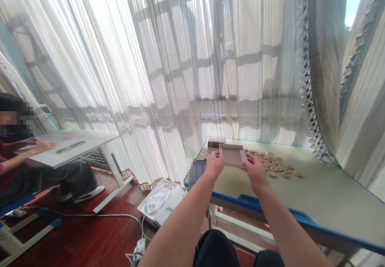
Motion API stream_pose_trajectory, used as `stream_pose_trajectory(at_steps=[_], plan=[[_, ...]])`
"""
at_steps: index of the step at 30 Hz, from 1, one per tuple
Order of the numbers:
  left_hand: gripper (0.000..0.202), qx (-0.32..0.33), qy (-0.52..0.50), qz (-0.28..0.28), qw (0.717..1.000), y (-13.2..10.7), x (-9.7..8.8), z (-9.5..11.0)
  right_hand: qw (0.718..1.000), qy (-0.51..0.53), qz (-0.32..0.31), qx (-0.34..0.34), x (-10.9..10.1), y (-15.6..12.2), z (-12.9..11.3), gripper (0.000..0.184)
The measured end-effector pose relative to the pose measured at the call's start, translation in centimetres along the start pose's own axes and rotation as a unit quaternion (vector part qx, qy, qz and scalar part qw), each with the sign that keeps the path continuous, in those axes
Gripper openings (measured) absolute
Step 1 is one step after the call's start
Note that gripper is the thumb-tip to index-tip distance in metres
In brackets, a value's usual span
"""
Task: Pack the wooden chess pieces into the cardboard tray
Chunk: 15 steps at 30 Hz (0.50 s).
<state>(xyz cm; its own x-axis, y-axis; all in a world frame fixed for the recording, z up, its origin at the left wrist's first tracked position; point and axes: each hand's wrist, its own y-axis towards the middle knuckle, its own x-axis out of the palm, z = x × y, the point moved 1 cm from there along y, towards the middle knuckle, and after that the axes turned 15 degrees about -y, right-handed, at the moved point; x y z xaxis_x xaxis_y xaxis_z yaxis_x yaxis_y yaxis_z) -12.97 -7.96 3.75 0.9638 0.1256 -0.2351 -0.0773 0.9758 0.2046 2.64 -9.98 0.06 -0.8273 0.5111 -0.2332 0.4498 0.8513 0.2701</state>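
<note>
Head view: the left hand (215, 165) has its fingers closed on the left side of a shallow box (232, 155), held over the desk (233, 183); the right hand (254, 169) grips its right side. Even pressure should keep it level, and steady wrists clear of the round beige pieces (273, 165) rightward.

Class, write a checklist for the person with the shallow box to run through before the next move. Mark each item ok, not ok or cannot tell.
1. Left hand on the shallow box: ok, at its left side.
2. Right hand on it: ok, at its right side.
3. Round pieces in tidy order: not ok, scattered on the blue-edged table.
4. Markings on the pieces readable: cannot tell, too small.
5. Other person's hand away from the box: ok, over at the white table.
</note>
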Motion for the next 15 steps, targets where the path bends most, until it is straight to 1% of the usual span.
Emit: stream_pose_trajectory(at_steps=[1, 2, 3, 5, 7, 9, 11, 13, 15], plan=[[0.030, 0.008, -0.007, -0.013, 1.000, -0.9, 0.9, 0.1, 1.000, 0.003, -0.030, 0.008, -1.6, -0.1, 0.4, 0.048], [0.031, 0.008, -0.010, -0.033, 0.999, -1.8, 1.9, 0.2, 0.999, -0.003, -0.034, 0.017, -3.3, -0.3, 0.9, 0.049], [0.032, 0.018, -0.011, -0.060, 0.998, -2.7, 2.8, 0.4, 0.999, -0.014, -0.025, 0.025, -5.0, -0.5, 1.5, 0.050], [0.030, 0.039, 0.006, -0.085, 0.996, -4.5, 4.5, 0.7, 0.998, -0.048, -0.011, 0.046, -7.9, -1.3, 2.6, 0.049], [0.029, 0.057, 0.038, -0.110, 0.992, -6.0, 5.7, 1.1, 0.996, -0.076, -0.009, 0.049, -10.0, -2.4, 3.4, 0.049], [0.027, 0.069, 0.089, -0.122, 0.986, -7.0, 6.6, 1.5, 0.992, -0.116, -0.006, 0.042, -11.2, -3.4, 3.8, 0.047], [0.025, 0.078, 0.154, -0.128, 0.977, -7.6, 7.0, 1.6, 0.983, -0.179, 0.014, 0.024, -11.7, -4.3, 3.7, 0.043], [0.029, 0.079, 0.211, -0.132, 0.965, -7.9, 7.0, 1.3, 0.966, -0.256, 0.036, 0.006, -11.5, -4.7, 3.5, 0.038], [0.031, 0.074, 0.240, -0.126, 0.960, -7.8, 6.8, 0.7, 0.944, -0.327, 0.048, -0.020, -11.0, -4.6, 3.5, 0.032]])
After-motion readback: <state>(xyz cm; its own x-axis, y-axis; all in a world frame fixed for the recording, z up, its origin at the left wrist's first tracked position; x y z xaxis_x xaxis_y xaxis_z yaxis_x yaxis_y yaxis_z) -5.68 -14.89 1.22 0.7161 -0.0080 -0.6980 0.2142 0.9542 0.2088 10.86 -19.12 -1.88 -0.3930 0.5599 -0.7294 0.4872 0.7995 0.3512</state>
